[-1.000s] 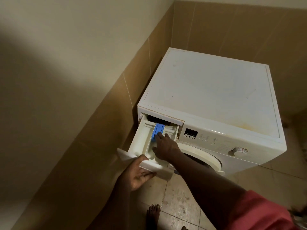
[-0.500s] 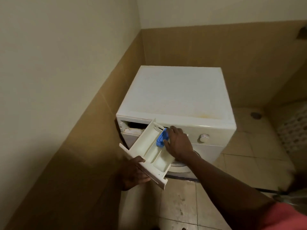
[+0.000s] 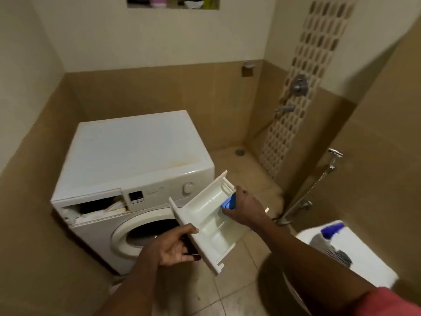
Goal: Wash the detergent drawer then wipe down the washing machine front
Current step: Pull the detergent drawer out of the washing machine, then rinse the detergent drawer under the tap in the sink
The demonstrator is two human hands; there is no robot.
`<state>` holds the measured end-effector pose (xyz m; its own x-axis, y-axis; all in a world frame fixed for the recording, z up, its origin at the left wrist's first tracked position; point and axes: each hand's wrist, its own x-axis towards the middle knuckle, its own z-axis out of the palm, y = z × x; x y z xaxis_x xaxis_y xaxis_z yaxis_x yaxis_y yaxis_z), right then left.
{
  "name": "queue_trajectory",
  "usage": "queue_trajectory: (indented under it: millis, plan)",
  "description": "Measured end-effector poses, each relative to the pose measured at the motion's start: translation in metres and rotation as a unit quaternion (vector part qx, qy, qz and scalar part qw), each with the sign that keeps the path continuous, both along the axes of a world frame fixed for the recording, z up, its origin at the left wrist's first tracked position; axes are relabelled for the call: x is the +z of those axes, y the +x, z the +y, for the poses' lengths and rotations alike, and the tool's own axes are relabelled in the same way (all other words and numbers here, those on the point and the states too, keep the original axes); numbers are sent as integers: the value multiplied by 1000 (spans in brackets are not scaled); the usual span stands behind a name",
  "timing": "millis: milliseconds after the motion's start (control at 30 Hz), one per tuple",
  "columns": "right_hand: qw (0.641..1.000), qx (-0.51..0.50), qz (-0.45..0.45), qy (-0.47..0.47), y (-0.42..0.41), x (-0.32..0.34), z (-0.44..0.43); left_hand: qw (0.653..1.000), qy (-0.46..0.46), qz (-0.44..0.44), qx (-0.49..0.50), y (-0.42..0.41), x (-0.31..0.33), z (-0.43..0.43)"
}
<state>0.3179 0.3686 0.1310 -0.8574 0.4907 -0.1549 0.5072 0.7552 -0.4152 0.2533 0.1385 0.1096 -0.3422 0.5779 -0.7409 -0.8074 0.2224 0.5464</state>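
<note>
The drawer (image 3: 209, 215) was out of the washer (image 3: 127, 156), held in the air between both hands. The left hand (image 3: 175, 247) gripped its front panel from below; the right hand (image 3: 246, 208) closed on its far side at the blue insert (image 3: 229, 202). Left of the left hand gaped the empty slot (image 3: 102, 207), with the round door (image 3: 145, 231) just behind its knuckles. Near the right forearm stood a white surface (image 3: 369, 258) bearing a blue-capped bottle (image 3: 328, 236). A hose sprayer (image 3: 333, 159) hung on the wall beyond the right hand. Open floor (image 3: 250, 179) lay past the drawer.
</note>
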Motion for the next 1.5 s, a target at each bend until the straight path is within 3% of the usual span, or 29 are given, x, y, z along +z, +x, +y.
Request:
queue_trajectory:
  millis: [367, 667, 933, 1233, 1400, 1500]
  plan:
    - [963, -269, 2, -6, 243, 38, 126, 962, 19, 35, -269, 130, 31, 185]
    - [889, -457, 35, 0, 469, 56, 210, 882, 31, 96, -460, 321, 58, 344]
    - [829, -557, 18, 56, 625, 72, 254, 816, 59, 114, -564, 468, 71, 441]
    - [717, -696, 28, 39, 760, 65, 259, 719, 85, 182, -666, 622, 71, 526]
    - [634, -772, 28, 42, 823, 76, 256, 686, 129, 218, -683, 694, 71, 574]
    - [604, -796, 16, 37, 855, 80, 257, 673, 130, 213, -696, 732, 72, 590]
